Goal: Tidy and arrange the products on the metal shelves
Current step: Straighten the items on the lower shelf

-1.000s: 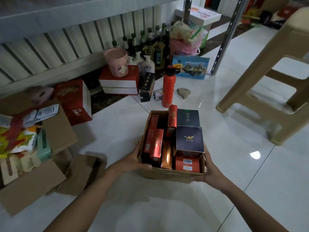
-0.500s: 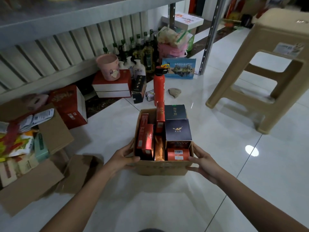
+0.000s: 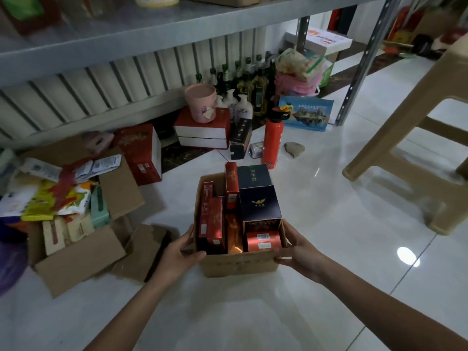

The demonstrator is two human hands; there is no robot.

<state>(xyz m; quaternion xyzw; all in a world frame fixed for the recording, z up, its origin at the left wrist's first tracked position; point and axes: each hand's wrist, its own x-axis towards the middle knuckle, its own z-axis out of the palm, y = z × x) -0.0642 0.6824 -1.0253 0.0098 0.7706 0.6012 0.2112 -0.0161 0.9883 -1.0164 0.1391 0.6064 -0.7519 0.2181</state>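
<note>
Cardboard box [image 3: 238, 264] of product cartons: low over the white floor [image 3: 329, 224] before the metal shelf [image 3: 177, 24], open top up, long axis running away from us toward the shelf. Our left hand [image 3: 177, 257] and right hand [image 3: 301, 254] clasp its near corners. We judge the task early: box full, red bottle [image 3: 272, 145] and other goods unshelved.

Matt brown cardboard box [image 3: 238, 264] I hold, glossy printed cartons [image 3: 214, 219], smooth grey metal shelf [image 3: 177, 24], glossy white floor tiles [image 3: 329, 287], smooth beige plastic stool [image 3: 374, 158].
</note>
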